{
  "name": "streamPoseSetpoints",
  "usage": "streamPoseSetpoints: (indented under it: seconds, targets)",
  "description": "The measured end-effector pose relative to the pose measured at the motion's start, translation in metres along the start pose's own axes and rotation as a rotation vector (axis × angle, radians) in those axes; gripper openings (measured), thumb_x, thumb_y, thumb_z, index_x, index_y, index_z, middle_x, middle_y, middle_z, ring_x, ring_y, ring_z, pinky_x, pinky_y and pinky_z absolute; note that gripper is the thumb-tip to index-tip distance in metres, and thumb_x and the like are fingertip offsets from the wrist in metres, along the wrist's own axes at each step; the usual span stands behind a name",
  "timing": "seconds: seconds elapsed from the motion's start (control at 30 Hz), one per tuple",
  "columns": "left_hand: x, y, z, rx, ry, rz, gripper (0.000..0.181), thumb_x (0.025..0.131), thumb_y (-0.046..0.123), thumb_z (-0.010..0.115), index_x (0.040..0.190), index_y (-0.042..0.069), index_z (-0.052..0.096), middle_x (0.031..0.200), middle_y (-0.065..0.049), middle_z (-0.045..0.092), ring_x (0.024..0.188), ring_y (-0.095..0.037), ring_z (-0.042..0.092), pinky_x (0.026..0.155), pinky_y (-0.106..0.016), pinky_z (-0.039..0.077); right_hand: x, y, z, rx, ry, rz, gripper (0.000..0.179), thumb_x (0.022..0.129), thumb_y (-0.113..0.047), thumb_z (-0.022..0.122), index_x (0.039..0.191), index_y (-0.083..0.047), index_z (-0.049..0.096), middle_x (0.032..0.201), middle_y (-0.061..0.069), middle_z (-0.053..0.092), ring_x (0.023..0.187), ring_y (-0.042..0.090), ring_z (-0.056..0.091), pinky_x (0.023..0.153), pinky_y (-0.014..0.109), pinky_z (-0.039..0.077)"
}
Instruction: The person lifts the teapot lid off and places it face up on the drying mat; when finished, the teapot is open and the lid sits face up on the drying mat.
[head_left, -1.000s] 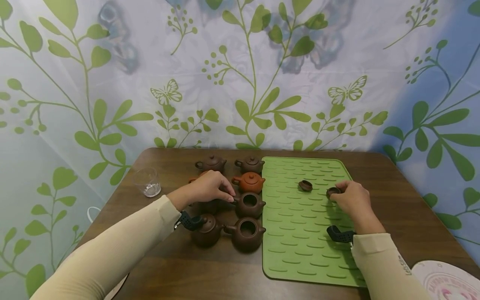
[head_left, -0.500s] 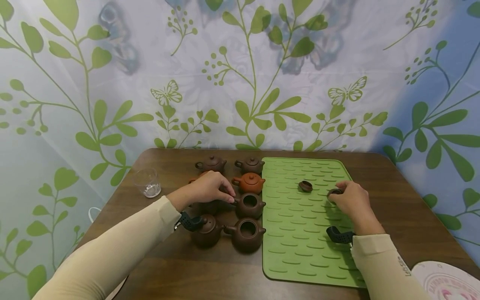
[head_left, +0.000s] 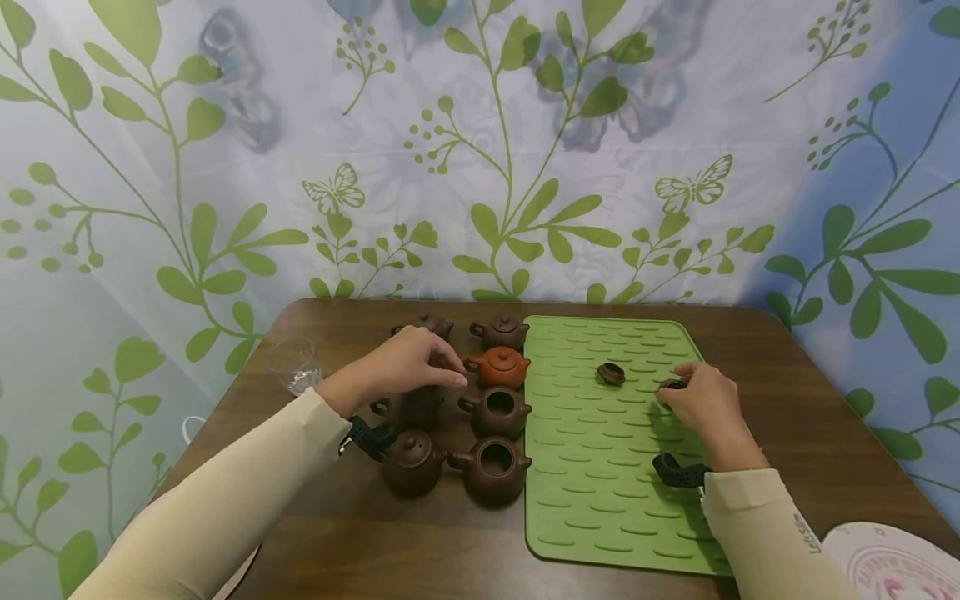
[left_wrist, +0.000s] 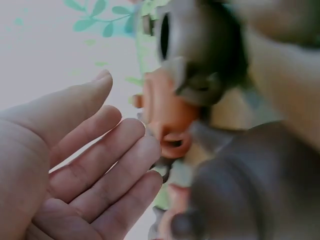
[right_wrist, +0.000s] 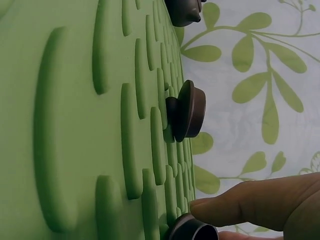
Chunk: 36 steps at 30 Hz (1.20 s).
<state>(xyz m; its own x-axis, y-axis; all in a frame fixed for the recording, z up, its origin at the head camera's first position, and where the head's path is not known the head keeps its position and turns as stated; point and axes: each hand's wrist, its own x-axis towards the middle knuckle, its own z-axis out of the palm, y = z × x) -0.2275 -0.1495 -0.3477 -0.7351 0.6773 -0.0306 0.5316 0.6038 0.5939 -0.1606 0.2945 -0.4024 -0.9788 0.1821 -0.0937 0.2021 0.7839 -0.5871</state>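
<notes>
In the head view my left hand (head_left: 405, 360) hovers over the left column of teapots, fingers loosely extended and holding nothing. Just right of its fingertips is an orange teapot (head_left: 497, 372), seen beyond the fingers in the left wrist view. Nearer me stand two lidless brown teapots, one (head_left: 485, 425) behind the other (head_left: 480, 481). At the right of the green mat (head_left: 592, 467), my right hand (head_left: 708, 408) pinches a small brown teapot lid (right_wrist: 186, 229) by its rim, low over the mat. Another brown lid (head_left: 611, 374) lies upside down to its left.
Dark brown lidded teapots stand behind (head_left: 501, 331) and at the front left (head_left: 412, 467). A clear glass (head_left: 294, 367) is at the table's left. A pale round printed item (head_left: 892, 558) shows at the lower right. A patterned cloth (head_left: 480, 150) hangs behind the table (head_left: 375, 542).
My left hand has let go of the handle of the rear lidless brown teapot and moved up and slightly left. The right hand stays at the lid, nearly still.
</notes>
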Motion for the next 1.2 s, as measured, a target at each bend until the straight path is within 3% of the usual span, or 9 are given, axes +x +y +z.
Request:
streamPoseSetpoints:
  seconds: [0.2, 0.3, 0.47, 0.8, 1.03, 1.2]
  targets:
    - [-0.004, 0.004, -0.016, 0.034, 0.061, -0.017, 0.016, 0.098, 0.034, 0.08, 0.108, 0.022, 0.084, 0.102, 0.012, 0.074, 0.089, -0.014, 0.067, 0.079, -0.039, 0.055, -0.001, 0.001, 0.0, -0.013, 0.011, 0.003, 0.059, 0.098, -0.019, 0.069, 0.142, 0.015, 0.051, 0.131, 0.04, 0.055, 0.12, 0.061, 0.044, 0.094, 0.068, 0.044]
    - [-0.004, 0.003, -0.019, 0.047, 0.072, -0.039, 0.016, 0.097, 0.034, 0.08, 0.107, 0.022, 0.084, 0.102, 0.011, 0.074, 0.094, -0.015, 0.066, 0.081, -0.039, 0.054, -0.003, 0.001, 0.0, -0.009, 0.022, 0.003, 0.059, 0.098, -0.02, 0.069, 0.142, 0.015, 0.051, 0.133, 0.04, 0.054, 0.12, 0.061, 0.045, 0.092, 0.068, 0.046]
    - [-0.001, -0.005, -0.022, 0.04, 0.089, -0.053, 0.013, 0.097, 0.032, 0.081, 0.105, 0.022, 0.085, 0.098, 0.01, 0.075, 0.089, -0.017, 0.065, 0.078, -0.04, 0.053, -0.006, -0.004, -0.001, -0.012, 0.079, -0.03, 0.06, 0.099, -0.022, 0.071, 0.141, 0.016, 0.051, 0.138, 0.04, 0.05, 0.122, 0.06, 0.046, 0.092, 0.068, 0.046]
    - [0.009, -0.016, -0.025, -0.015, 0.13, -0.082, 0.012, 0.097, 0.03, 0.082, 0.105, 0.022, 0.085, 0.103, 0.009, 0.076, 0.101, -0.016, 0.067, 0.089, -0.043, 0.055, -0.012, -0.027, -0.004, 0.013, 0.123, -0.113, 0.064, 0.101, -0.026, 0.071, 0.145, 0.014, 0.049, 0.142, 0.038, 0.05, 0.126, 0.061, 0.043, 0.098, 0.072, 0.041]
    - [0.022, -0.019, -0.021, -0.022, 0.128, -0.06, 0.016, 0.097, 0.032, 0.081, 0.107, 0.02, 0.084, 0.103, 0.009, 0.076, 0.098, -0.014, 0.068, 0.089, -0.042, 0.056, -0.012, -0.049, 0.004, 0.033, 0.144, -0.181, 0.059, 0.102, -0.024, 0.071, 0.143, 0.014, 0.053, 0.14, 0.036, 0.053, 0.126, 0.057, 0.046, 0.102, 0.071, 0.038]
    - [0.032, -0.017, -0.015, -0.076, 0.115, -0.041, 0.017, 0.096, 0.031, 0.082, 0.108, 0.018, 0.084, 0.102, 0.009, 0.076, 0.097, -0.013, 0.068, 0.089, -0.041, 0.056, -0.009, -0.067, 0.015, 0.056, 0.126, -0.197, 0.055, 0.103, -0.024, 0.07, 0.143, 0.011, 0.055, 0.14, 0.033, 0.055, 0.118, 0.05, 0.056, 0.098, 0.065, 0.045]
